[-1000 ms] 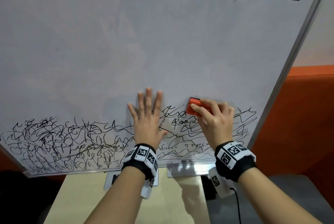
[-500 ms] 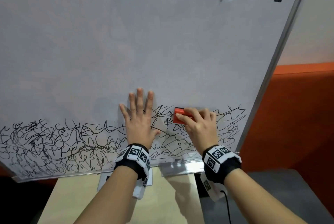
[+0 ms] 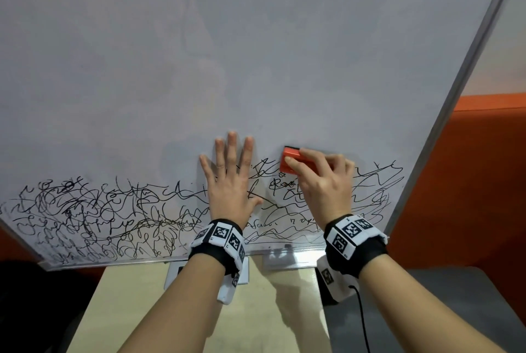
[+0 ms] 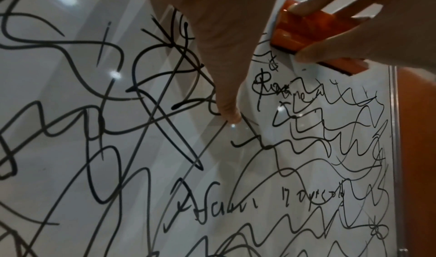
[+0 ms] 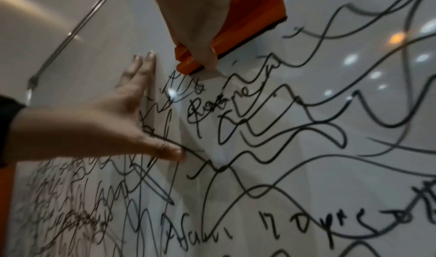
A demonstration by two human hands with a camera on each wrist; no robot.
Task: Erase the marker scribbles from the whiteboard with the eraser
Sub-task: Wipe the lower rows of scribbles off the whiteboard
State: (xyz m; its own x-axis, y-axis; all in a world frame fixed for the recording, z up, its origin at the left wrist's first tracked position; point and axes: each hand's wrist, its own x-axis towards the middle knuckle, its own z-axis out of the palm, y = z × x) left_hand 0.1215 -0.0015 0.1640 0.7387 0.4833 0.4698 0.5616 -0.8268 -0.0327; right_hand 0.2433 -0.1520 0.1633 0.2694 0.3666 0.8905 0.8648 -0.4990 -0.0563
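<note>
A: Scribbles [image 3: 85, 218] fill the lower band of the whiteboard [image 3: 256, 53], thickest toward its bottom left corner, thinner and wavier toward the right edge. Everything above that band looks clean.

B: And the left hand [image 3: 232, 181]?

A: Flat on the board near the middle of its bottom edge, fingers [image 3: 232, 147] straight and spread, holding nothing. I'd say it braces the board.

B: Where is the eraser [image 3: 290, 160]?

A: Just right of that hand, at the top margin of the scribbled band. The right hand [image 3: 321, 184] grips it, thumb on one long side and fingers curled over the other. In the right wrist view its dark pad lies against the board.

B: So which step is this?

A: Wiping, I judge, at the upper line of the remaining marks, with most of the band not yet cleared.

B: Next move?

A: Probably firm, even pressure and a stroke down or sideways through the ink below. The left hand covers some lines itself, so it will have to shift before those can go.
</note>
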